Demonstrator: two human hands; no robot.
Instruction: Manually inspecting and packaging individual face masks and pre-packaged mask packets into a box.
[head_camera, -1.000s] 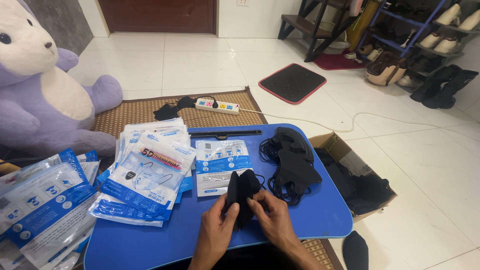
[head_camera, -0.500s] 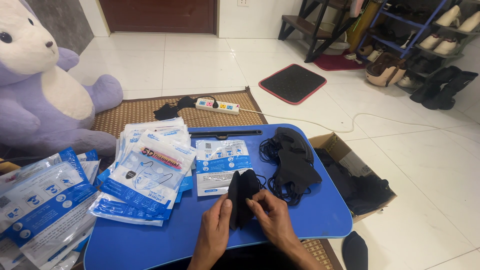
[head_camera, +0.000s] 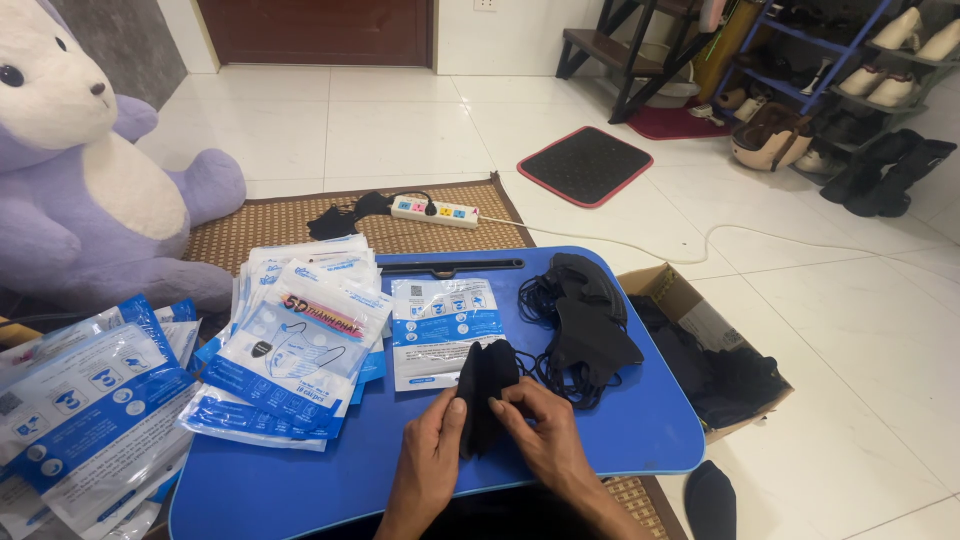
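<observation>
Both my hands on 1 folded black mask over the blue table.

From the left I see a purple plush bear (head_camera: 90, 170), then stacks of blue-and-white mask packets (head_camera: 290, 350) on the table (head_camera: 330, 470). My left hand (head_camera: 428, 462) has its grip closed on the folded black mask (head_camera: 484, 392), thumb on its front; my right hand (head_camera: 540, 435) pinches its right edge. Just right lies a pile of black masks (head_camera: 585, 325), then an open cardboard box (head_camera: 700, 350) on the floor.
</observation>
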